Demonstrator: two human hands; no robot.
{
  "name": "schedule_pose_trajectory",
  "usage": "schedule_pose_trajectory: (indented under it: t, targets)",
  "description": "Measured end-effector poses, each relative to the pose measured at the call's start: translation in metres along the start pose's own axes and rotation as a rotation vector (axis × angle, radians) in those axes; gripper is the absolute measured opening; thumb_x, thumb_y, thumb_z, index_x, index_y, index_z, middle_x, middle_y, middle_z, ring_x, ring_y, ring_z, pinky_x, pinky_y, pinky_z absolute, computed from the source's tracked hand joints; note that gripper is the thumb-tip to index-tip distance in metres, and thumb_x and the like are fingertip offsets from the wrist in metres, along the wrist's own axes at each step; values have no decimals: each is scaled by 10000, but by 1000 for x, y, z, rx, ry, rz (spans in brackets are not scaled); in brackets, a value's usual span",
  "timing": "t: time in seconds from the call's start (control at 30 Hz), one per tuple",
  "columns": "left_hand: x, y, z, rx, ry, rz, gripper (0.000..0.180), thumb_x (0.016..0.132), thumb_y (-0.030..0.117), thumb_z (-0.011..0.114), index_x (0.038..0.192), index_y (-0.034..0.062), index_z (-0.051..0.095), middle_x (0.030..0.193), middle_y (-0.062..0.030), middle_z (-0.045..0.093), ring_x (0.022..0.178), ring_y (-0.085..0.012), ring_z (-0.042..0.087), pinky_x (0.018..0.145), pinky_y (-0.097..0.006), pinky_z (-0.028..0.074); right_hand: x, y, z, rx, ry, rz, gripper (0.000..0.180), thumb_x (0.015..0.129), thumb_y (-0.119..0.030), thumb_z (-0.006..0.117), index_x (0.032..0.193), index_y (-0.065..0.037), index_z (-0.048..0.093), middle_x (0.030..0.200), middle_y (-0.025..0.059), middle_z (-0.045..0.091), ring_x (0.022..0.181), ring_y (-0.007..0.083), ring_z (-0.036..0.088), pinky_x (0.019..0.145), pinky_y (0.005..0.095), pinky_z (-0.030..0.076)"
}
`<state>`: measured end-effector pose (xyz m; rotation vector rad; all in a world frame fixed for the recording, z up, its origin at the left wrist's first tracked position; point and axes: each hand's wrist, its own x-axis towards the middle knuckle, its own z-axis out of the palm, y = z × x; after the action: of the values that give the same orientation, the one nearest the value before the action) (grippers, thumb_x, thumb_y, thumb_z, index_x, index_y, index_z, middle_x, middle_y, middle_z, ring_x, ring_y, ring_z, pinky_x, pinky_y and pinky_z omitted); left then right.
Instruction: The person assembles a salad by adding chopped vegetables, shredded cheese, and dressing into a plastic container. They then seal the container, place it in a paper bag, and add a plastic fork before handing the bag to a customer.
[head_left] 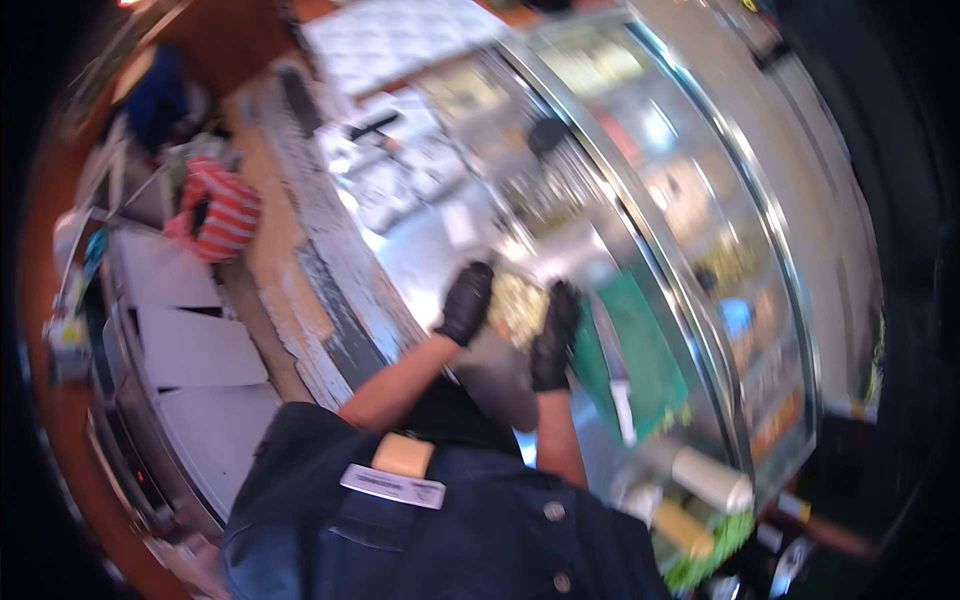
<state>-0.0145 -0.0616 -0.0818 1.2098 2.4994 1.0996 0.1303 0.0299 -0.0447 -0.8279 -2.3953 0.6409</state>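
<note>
Both my hands wear black gloves and cup a pale yellowish heap of food [517, 305] over a steel counter [420, 255]. My left hand [466, 300] presses against the heap's left side. My right hand [554, 335] closes on its right side. The picture is blurred, so the kind of food stays unclear. A green cutting board [640, 355] with a knife [612, 375] on it lies just right of my right hand.
A curved glass display case [720, 230] runs along the right. Steel trays and papers [400, 170] sit at the counter's far end. A red striped cloth [220, 210] hangs at the left above white drawers [190, 340]. Bottles and green leaves [700, 510] stand at lower right.
</note>
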Motion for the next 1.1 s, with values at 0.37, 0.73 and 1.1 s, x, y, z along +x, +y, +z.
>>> schedule_pose_trajectory:
  t: [0.37, 0.73, 1.1]
  targets:
    - [1, 35, -13, 187, -148, 306, 643, 924, 380, 472, 1418, 3, 308, 1466, -218, 304, 1377, -360, 268, 1115, -484, 231, 16, -35, -7, -443, -189, 34, 479, 972, -307, 346, 1423, -148, 386, 1466, 149, 345, 1368, 458, 204, 1115, 551, 158]
    - [5, 39, -17, 181, -209, 200, 610, 944, 438, 433, 1427, 82, 323, 1485, -179, 294, 1374, -348, 275, 1100, -494, 250, 2, -8, -2, -80, 8, 89, 546, 969, -324, 420, 1418, -28, 327, 1462, 198, 323, 1362, 412, 253, 1126, 506, 176]
    - [-13, 1, -68, -312, -248, -234, 409, 941, 375, 480, 918, -25, 565, 889, -284, 583, 843, -463, 560, 731, -486, 453, -19, 4, -6, -129, 41, 537, 205, 851, -138, 575, 920, 55, 590, 914, 205, 614, 835, 353, 582, 750, 430, 458]
